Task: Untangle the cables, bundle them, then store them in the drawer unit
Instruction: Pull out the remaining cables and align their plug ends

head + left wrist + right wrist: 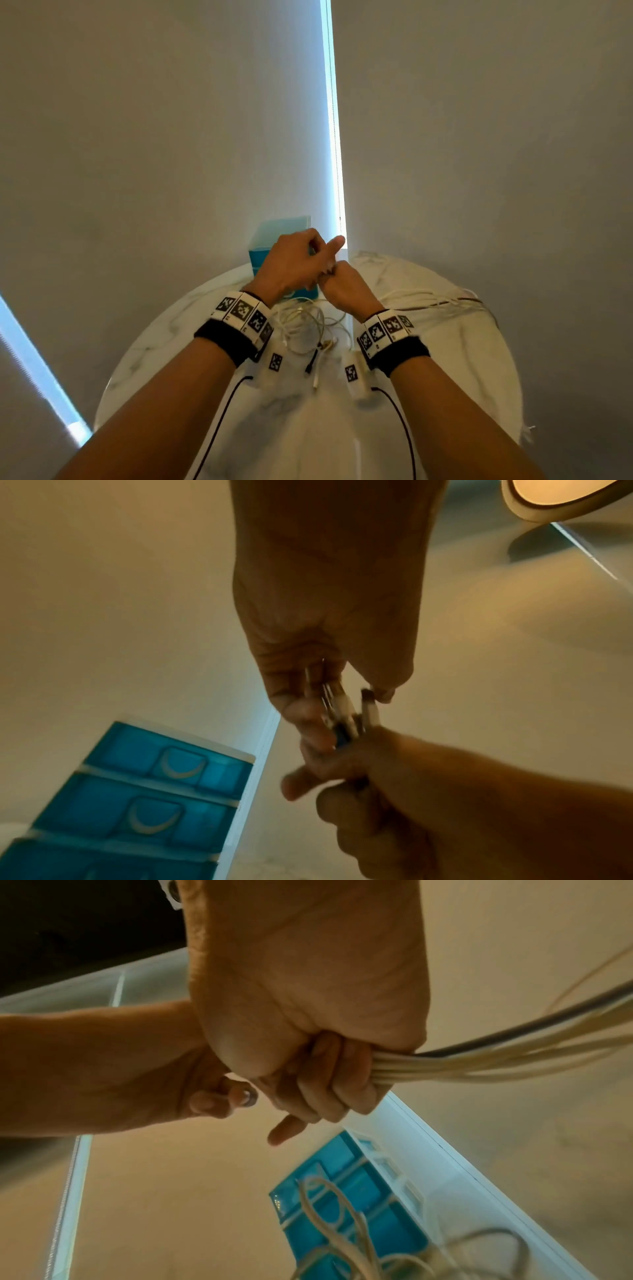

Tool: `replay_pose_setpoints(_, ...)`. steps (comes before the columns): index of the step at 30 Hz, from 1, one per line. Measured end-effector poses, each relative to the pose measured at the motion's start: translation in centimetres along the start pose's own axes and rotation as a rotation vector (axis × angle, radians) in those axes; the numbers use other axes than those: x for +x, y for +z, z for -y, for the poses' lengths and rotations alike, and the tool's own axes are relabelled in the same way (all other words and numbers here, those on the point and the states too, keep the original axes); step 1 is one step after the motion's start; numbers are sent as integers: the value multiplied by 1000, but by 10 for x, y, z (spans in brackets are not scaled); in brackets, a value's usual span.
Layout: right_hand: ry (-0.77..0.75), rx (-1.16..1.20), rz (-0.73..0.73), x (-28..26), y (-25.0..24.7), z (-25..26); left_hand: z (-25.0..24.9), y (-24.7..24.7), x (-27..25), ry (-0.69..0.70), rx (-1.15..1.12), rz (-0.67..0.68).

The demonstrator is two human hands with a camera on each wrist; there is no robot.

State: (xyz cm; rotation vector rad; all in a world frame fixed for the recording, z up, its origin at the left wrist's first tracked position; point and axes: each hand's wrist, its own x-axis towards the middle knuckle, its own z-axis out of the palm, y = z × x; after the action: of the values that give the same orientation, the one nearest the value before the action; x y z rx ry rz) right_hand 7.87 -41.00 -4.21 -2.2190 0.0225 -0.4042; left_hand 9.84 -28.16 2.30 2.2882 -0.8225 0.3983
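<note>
Marble table, right hand fingers clenched round cables, left hand pinching connector ends.

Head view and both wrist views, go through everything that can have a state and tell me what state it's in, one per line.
Left hand: raised, fingers pinching cable ends.
Right hand: fisted around a bunch of cables.
Gripped bunch of white cables with one dark cable: held taut, trailing away to the side.
Loose pile of white cables: tangled on the table, unbundled.
Blue translucent plastic drawer unit: the drawers that show are closed.
Round white marble table: carrying cables and drawer unit.
</note>
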Motion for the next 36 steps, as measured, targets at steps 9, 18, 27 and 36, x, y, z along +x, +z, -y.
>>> replay_pose_setpoints(9, 347, 779, -202, 12, 23, -65, 62, -10, -43, -115, 271, 787)
replay_pose_setpoints(18, 314, 728, 83, -7, 17, -70, 49, 39, -54, -137, 469, 883)
replay_pose_setpoints(27, 140, 177, 153, -9, 16, -77, 79, 22, -40, 3, 655, 636)
replay_pose_setpoints(36, 349, 154, -57, -6, 11, -102, 85, -65, 7, -90, -26, -307)
